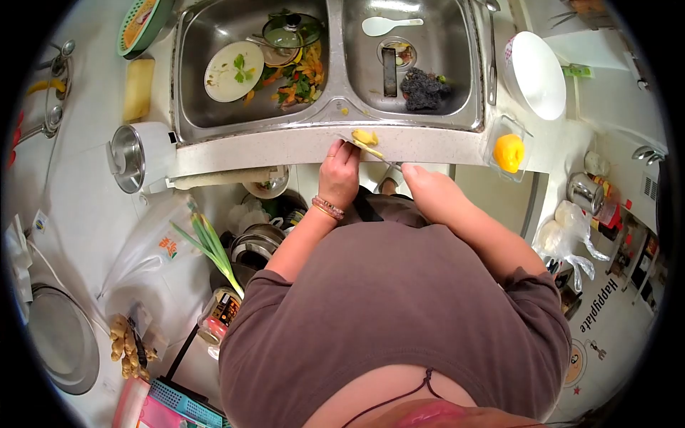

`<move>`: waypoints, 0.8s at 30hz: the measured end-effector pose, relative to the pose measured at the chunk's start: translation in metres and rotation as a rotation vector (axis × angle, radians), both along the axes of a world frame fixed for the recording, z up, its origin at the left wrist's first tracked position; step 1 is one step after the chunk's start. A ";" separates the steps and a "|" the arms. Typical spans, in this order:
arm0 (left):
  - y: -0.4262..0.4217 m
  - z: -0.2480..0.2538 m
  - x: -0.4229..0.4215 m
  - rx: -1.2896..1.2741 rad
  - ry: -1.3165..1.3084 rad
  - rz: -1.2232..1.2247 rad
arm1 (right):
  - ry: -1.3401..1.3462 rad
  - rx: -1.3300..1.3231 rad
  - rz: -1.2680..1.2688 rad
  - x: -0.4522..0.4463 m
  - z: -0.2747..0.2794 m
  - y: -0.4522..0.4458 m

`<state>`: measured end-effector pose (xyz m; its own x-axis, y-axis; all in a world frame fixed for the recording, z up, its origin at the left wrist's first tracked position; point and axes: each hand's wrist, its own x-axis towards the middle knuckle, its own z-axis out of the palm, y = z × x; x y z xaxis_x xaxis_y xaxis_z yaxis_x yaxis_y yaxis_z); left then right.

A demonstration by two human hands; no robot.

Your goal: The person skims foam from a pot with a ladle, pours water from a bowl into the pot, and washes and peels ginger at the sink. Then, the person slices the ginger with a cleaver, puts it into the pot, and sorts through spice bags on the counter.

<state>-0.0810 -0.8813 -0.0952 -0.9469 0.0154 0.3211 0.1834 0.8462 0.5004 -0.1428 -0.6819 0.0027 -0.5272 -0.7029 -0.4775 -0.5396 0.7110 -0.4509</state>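
Observation:
My right hand [426,187] is wrapped around the handle of a knife [392,165], whose narrow blade slants up and left over the counter's front edge. Along the blade lies a thin pale yellow slice [371,150], and just behind it rests a pale yellow chunk [364,136] that looks like peeled ginger. My left hand [339,171], with a beaded bracelet on its wrist, is closed beside the blade's far end. Its fingertips are pressed together, and what they pinch is hidden.
Ahead is a double sink [335,118]; a plate [234,71], a glass lid [292,31] and vegetable scraps lie in its left basin. A dark scrubber [422,90] sits in the right basin. A yellow pepper [509,153] and white bowl [536,75] stand right, a metal pot [140,158] left.

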 end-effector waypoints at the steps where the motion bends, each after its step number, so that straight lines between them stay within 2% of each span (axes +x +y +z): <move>1: 0.001 0.000 -0.001 -0.004 0.009 0.002 | 0.028 -0.046 -0.011 0.000 -0.009 -0.002; 3: 0.001 0.000 0.000 -0.015 0.025 0.007 | 0.081 -0.140 -0.032 0.004 -0.035 -0.005; 6: 0.001 0.000 0.003 0.012 -0.012 0.028 | 0.108 -0.193 -0.055 0.004 -0.044 -0.007; 9: 0.001 -0.002 0.003 -0.003 -0.003 0.025 | 0.071 -0.184 -0.060 0.005 -0.028 0.000; 12: 0.000 -0.004 0.003 0.022 0.001 0.016 | -0.007 -0.014 -0.026 0.002 -0.003 0.000; 20: 0.003 -0.001 0.004 0.084 -0.003 0.058 | 0.083 -0.215 -0.054 0.003 -0.046 -0.010; 24: 0.004 -0.002 0.005 0.086 0.021 0.076 | 0.034 -0.127 -0.038 0.001 -0.014 -0.003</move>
